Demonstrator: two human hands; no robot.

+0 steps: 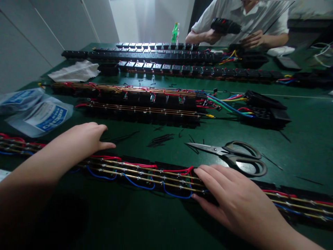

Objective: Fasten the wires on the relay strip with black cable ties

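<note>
- Plastic bags [39, 114] with blue-and-white print lie at the far left of the green table [117, 222], beyond the long strip.
- The long wired strip [169, 176] crosses the foreground from the left edge to the right, under both arms, carrying brass-coloured rods [140, 167], red wires [139, 165] along its far side and loops of blue wire [179, 197] along the near side.
- A pale cloth [74, 71] lies farther back.
- The left hand [88, 137] has thumb and forefinger spread apart, with nothing seen between them; its forearm [39, 166] hides part of the strip. I cannot tell whether the palm touches it.
- Two shorter wired strips [145, 111] lie across the middle, with rows of black modules [161, 68] behind.
- Thin black slivers [161, 140] are scattered between these and the long strip.
- A green bottle [174, 33] stands at the back; near it a co-worker holds a drill [225, 26].
- Scissors [221, 150], blades pointing left, lie just beyond the strip, their handles close to the right hand.
- The right hand [231, 191] grasps the strip, fingers on the far side, thumb on the near, covering a stretch.
- A black box [270, 116] sits farther back, coloured wires running into it.
</note>
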